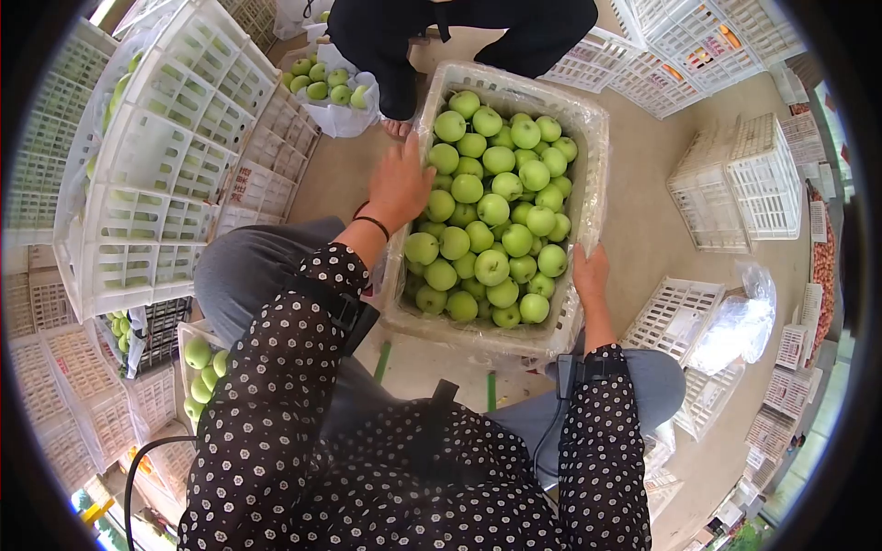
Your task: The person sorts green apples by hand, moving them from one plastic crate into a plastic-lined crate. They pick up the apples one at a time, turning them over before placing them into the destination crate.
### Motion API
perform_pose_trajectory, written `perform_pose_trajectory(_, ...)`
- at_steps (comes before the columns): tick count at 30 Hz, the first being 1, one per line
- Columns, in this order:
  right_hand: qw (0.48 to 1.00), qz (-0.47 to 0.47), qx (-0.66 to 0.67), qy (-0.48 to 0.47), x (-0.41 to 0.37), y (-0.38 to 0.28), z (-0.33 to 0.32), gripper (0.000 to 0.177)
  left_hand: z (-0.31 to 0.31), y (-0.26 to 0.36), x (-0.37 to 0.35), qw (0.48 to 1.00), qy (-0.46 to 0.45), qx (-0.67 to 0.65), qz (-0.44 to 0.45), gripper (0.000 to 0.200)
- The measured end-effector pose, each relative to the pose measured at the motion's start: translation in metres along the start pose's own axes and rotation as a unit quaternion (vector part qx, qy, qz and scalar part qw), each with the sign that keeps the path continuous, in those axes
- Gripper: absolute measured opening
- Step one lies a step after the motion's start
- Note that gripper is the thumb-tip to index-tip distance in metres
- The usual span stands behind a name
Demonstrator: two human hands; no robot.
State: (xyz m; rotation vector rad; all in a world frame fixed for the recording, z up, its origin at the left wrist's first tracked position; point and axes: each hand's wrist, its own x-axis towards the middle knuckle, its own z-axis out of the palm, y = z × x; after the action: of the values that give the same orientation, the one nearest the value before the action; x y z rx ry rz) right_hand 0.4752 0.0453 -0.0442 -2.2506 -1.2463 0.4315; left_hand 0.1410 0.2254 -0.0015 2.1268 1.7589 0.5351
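A white plastic crate, lined with clear film, stands in front of me, filled with green apples. My left hand is on its left rim, with the fingers curled along the edge and partly hidden. On the right side, nearer to me, my right hand grips the opposite rim, fingers folded over the film. The crate sits between my knees, and both hands hold it by its sides.
Another person in dark trousers is at the crate's far end. A white bag of green apples lies beside them. Stacked white crates rise on my left; a smaller crate of apples is by my left leg. More crates stand right.
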Motion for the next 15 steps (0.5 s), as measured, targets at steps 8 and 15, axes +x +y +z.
perform_pose_trajectory(8, 0.947, -0.081, -0.307, 0.048, -0.027, -0.102, -0.038, 0.052, -0.025, 0.029, -0.158, 0.930, -0.188, 0.025, 0.315, 0.046)
perform_pose_trajectory(15, 0.946, -0.248, -0.126, -0.164, -0.077, -0.126, 0.021, 0.059, -0.009, 0.014, -0.167, 0.948, -0.164, 0.106, 0.250, 0.041)
